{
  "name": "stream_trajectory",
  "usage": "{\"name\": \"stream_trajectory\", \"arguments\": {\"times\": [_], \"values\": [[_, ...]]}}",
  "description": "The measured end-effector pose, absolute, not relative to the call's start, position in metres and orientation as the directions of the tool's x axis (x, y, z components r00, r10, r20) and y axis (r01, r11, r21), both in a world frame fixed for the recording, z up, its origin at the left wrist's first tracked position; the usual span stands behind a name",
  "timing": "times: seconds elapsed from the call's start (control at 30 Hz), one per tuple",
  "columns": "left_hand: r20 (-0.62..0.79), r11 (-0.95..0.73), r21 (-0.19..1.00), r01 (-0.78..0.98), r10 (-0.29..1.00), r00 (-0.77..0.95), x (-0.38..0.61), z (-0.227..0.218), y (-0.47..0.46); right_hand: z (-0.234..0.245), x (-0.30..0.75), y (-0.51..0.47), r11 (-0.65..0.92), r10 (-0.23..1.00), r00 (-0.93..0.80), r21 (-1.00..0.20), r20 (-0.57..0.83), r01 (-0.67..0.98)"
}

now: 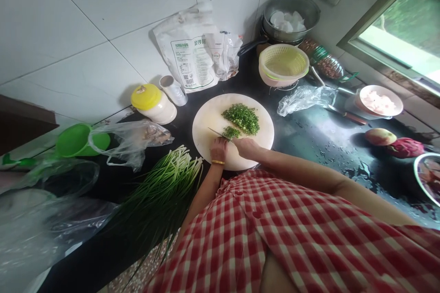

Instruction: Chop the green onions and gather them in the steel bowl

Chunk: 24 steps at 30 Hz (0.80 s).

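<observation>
Currently | knife (220,134) lies over round board (202,116), long axis running from right hand (245,147) toward the left edge, tip angled away | right hand grips it | left hand (219,149) just beside, nearer edge side, hold unclear | chopped greens (242,118) beyond.

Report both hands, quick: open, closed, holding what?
Left hand: curled down at the round, off-white cutting board; whether it grips anything cannot be told.
Right hand: closed, holding the thin, metal-bladed knife.
</observation>
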<state>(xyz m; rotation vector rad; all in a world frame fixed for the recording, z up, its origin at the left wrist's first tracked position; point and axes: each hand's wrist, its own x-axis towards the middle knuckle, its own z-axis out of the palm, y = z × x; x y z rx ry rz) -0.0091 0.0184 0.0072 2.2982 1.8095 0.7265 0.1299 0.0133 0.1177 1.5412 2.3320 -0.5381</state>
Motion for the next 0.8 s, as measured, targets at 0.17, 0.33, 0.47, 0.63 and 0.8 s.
{"name": "stream_trajectory", "arguments": {"times": [0.17, 0.33, 0.47, 0.63, 0.8], "values": [[0.295, -0.343, 0.354, 0.87, 0.924, 0.245, -0.016, 0.013, 0.013, 0.104, 0.122, 0.022, 0.35, 0.837, -0.387, -0.166, -0.386, 0.922], [0.303, -0.377, 0.344, 0.86, 0.912, 0.278, -0.023, 0.014, 0.008, 0.108, 0.131, 0.024, 0.34, 0.839, -0.37, -0.146, -0.399, 0.929], [0.294, -0.327, 0.373, 0.868, 0.929, 0.223, -0.021, 0.011, 0.011, 0.12, 0.133, 0.01, 0.346, 0.838, -0.377, -0.151, -0.394, 0.926], [0.294, -0.307, 0.375, 0.875, 0.934, 0.201, -0.018, 0.01, 0.012, 0.123, 0.124, 0.005, 0.348, 0.827, -0.37, -0.131, -0.423, 0.928], [0.33, -0.32, 0.389, 0.864, 0.924, 0.194, -0.018, 0.009, 0.011, 0.114, 0.117, 0.015, 0.368, 0.821, -0.394, -0.145, -0.413, 0.919]]}}
